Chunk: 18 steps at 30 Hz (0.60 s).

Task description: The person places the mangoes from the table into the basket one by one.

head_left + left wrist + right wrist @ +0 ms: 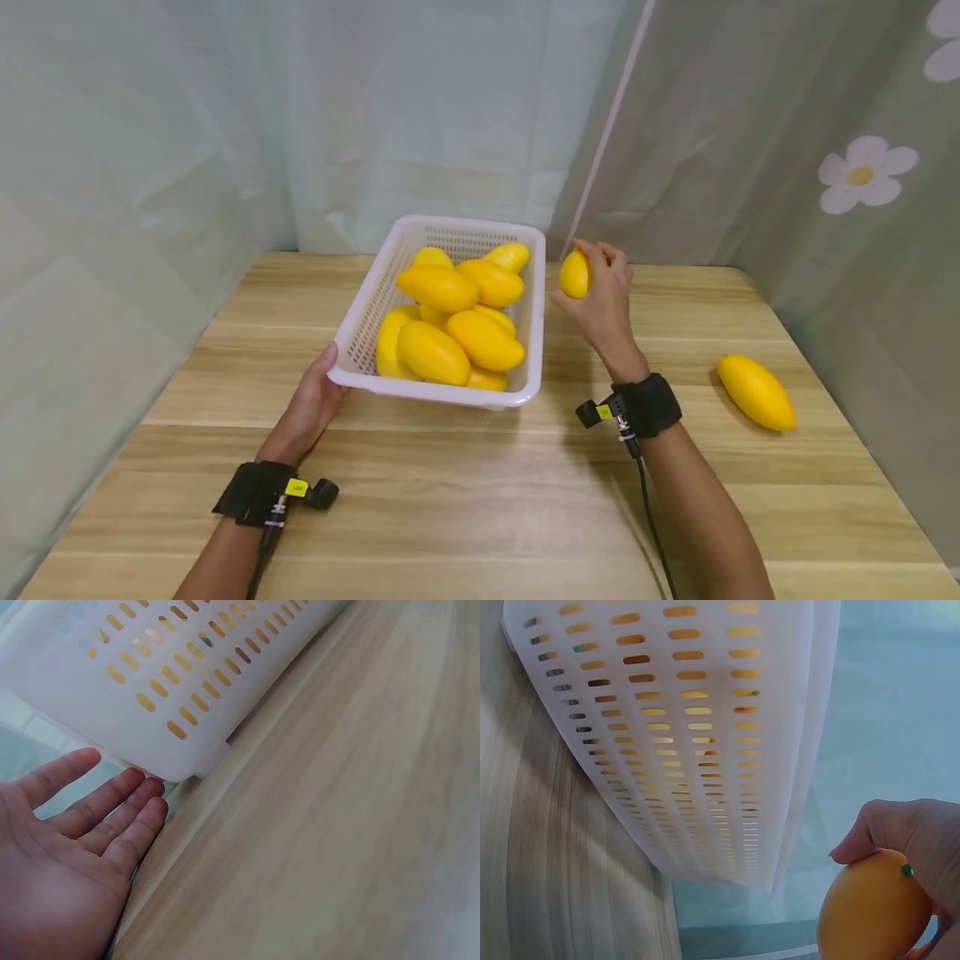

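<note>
A white plastic basket [534,333] with slotted walls stands on the wooden table, holding several yellow mangoes [435,353]. My left hand [315,407] is at the basket's near left corner. In the left wrist view the fingers [112,832] are extended, their tips at the basket's lower corner. Just right of the basket, my right hand [606,302] grips one mango [575,274] between thumb and fingers, above the table. The right wrist view shows this mango [874,907] with a small green stem spot, beside the basket wall [780,750] and apart from it.
Another mango [756,392] lies alone on the right side of the table [465,508]. Pale curtains [450,108] enclose the table at the back and sides, with white flowers printed on the right one. A cable runs from each wrist camera along the arm.
</note>
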{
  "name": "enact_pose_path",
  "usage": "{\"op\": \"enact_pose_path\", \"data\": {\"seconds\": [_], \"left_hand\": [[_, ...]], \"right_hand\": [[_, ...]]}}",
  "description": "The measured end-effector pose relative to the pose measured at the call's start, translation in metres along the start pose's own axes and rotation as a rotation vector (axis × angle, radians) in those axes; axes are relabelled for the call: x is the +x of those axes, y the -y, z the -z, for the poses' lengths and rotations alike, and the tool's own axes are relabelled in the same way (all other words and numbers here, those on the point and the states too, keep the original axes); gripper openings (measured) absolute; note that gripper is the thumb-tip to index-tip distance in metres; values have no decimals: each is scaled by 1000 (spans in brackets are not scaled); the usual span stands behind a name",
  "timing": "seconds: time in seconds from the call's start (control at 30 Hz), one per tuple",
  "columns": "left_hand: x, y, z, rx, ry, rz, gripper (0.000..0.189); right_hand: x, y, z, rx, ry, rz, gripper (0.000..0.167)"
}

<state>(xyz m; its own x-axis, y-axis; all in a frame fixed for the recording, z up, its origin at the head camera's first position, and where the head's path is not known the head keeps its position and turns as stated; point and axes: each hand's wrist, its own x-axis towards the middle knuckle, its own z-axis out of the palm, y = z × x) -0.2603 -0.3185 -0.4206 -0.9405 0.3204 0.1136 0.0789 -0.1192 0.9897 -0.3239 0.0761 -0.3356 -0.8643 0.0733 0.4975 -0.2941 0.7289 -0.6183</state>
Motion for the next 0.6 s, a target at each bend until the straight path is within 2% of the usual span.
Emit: {"op": "enact_pose_path", "data": {"seconds": [0.33, 0.6], "left_hand": [[4, 2, 0, -2, 0, -1, 52], [2, 2, 0, -10, -2, -1, 51]], "right_hand": [[0, 2, -2, -7, -4, 20, 69], [-3, 7, -6, 19, 14, 51, 67]]}}
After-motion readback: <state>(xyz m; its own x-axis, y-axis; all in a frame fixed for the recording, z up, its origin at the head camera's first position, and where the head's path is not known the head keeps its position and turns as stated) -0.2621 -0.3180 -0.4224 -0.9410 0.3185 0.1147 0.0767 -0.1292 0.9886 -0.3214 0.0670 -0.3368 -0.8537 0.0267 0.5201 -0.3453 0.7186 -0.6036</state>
